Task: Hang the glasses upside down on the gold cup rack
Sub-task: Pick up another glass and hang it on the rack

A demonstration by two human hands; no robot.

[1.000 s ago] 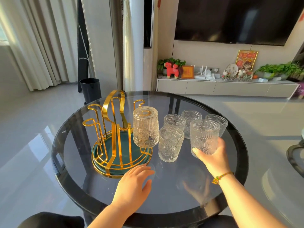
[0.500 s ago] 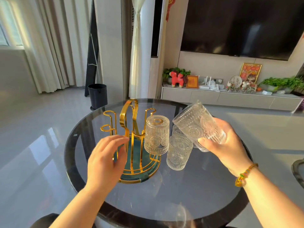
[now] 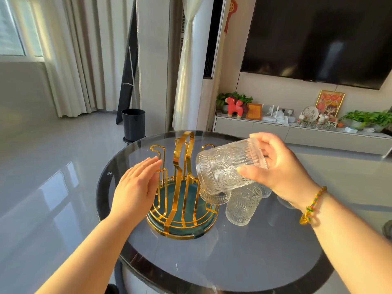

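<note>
The gold cup rack [image 3: 182, 166] with a green round base stands on the round glass table [image 3: 244, 257]. My right hand [image 3: 277, 170] grips an embossed clear glass [image 3: 224, 166], tipped on its side with the mouth toward the rack, just right of the rack's centre handle. One glass [image 3: 214, 196] hangs upside down on the rack's right side, mostly hidden behind the held glass. Another glass [image 3: 241, 206] stands upright beside the rack. My left hand [image 3: 135, 187] is flat and open against the rack's left prongs.
More glasses stand behind my right hand, mostly hidden. A black bin [image 3: 133, 125] sits on the floor beyond the table. A low TV cabinet [image 3: 297, 134] with plants and ornaments runs along the far wall.
My right hand lifted a glass off the table and has tipped it toward the rack. My left hand rose from the table to the rack's left side.
</note>
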